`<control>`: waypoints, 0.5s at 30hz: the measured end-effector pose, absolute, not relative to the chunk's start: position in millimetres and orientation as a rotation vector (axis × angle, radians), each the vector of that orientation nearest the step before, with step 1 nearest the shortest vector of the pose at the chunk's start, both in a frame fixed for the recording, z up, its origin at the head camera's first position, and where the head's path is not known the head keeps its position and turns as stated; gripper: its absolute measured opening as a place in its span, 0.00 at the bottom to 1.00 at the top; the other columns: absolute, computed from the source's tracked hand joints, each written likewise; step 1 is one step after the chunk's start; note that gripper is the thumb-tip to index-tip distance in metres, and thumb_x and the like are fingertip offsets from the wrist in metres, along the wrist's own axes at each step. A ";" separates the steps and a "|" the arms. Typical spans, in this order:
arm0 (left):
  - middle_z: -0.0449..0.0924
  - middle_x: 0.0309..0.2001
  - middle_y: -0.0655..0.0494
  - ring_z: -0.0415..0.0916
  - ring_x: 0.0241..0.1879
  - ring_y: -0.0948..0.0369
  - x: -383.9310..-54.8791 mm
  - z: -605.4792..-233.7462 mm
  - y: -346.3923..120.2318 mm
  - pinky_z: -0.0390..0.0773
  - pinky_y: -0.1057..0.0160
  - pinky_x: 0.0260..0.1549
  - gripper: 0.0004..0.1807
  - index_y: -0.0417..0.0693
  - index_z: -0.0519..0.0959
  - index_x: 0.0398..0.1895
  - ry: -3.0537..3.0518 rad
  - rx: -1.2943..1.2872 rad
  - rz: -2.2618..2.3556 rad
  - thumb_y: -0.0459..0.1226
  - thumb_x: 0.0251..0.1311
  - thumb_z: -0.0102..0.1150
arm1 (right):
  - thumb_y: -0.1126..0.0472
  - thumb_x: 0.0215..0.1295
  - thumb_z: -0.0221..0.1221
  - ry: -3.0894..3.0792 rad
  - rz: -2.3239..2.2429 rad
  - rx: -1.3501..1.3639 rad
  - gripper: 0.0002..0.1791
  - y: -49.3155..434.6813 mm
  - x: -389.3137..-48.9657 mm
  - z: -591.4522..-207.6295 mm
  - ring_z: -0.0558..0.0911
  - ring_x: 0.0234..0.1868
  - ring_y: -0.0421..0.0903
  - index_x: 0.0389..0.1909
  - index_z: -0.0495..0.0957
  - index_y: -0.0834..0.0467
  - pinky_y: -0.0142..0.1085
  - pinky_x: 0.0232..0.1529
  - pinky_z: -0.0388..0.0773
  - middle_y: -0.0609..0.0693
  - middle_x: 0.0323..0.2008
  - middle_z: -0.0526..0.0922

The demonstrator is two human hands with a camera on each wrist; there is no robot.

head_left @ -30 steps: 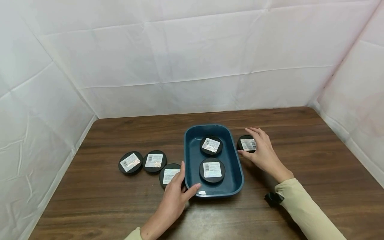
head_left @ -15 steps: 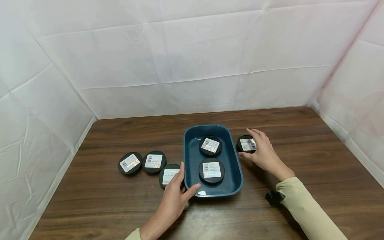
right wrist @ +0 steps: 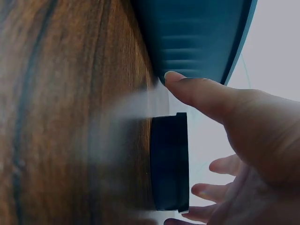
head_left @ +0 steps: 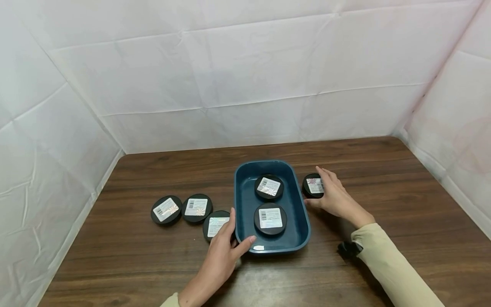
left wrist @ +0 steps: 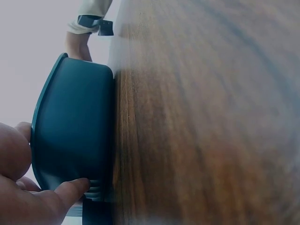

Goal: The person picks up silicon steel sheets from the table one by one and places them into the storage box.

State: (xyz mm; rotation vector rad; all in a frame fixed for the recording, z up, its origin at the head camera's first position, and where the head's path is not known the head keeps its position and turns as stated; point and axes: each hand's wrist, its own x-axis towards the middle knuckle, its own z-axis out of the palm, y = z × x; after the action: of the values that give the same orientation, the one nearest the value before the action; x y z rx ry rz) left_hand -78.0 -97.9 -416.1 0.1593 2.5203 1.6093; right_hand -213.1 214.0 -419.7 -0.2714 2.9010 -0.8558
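Observation:
The blue tray [head_left: 294,215] stands mid-table with two flat round black containers in it, one behind the other, white labels up. My left hand [head_left: 220,255] grips its near left corner, thumb over the rim and fingers along the outer wall [left wrist: 72,117]. Right of the tray, a third round black container [head_left: 315,186] sits on the table. My right hand [head_left: 339,199] spreads around it, fingertips past its far right side. In the right wrist view, a gap shows between the thumb [right wrist: 201,93] and the container's side [right wrist: 169,164], the thumb tip beside the tray wall.
Three more labelled round black containers lie left of the tray: one far left [head_left: 166,210], one beside it [head_left: 197,208], and one partly behind the left hand [head_left: 215,226]. White sheeting [head_left: 245,76] walls the wooden table [head_left: 134,256] at back and sides.
My right hand has shifted slightly toward the front and left over the container, and a pinkish patch now shows on its label. My left hand and the tray hold still.

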 end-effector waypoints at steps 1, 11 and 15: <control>0.55 0.76 0.34 0.56 0.75 0.42 -78.0 -416.0 -97.8 0.75 0.51 0.63 0.50 0.40 0.43 0.80 2.522 0.158 1.606 0.49 0.67 0.62 | 0.51 0.59 0.70 2.894 -0.847 -0.263 0.58 213.9 -213.4 -419.5 0.51 0.75 0.74 0.80 0.42 0.62 0.73 0.68 0.53 0.72 0.77 0.45; 0.55 0.76 0.34 0.57 0.75 0.42 -78.3 -414.2 -97.1 0.75 0.51 0.62 0.50 0.40 0.43 0.80 2.541 0.157 1.569 0.49 0.67 0.62 | 0.47 0.59 0.70 2.885 -0.818 -0.214 0.60 215.8 -216.0 -421.6 0.55 0.73 0.75 0.80 0.42 0.63 0.71 0.69 0.55 0.73 0.75 0.49; 0.55 0.76 0.34 0.57 0.75 0.42 -78.4 -414.0 -96.8 0.75 0.51 0.63 0.50 0.40 0.43 0.80 2.533 0.149 1.572 0.49 0.67 0.62 | 0.47 0.59 0.71 2.901 -0.812 -0.222 0.60 216.5 -217.1 -422.9 0.58 0.70 0.75 0.79 0.43 0.64 0.70 0.68 0.57 0.74 0.74 0.53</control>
State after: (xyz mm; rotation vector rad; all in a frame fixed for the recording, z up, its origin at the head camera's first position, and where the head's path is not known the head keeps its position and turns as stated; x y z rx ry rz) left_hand -78.4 -96.8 -414.0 0.1489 2.5329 1.5723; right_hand -217.1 216.5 -422.9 -0.2225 2.9006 -0.8121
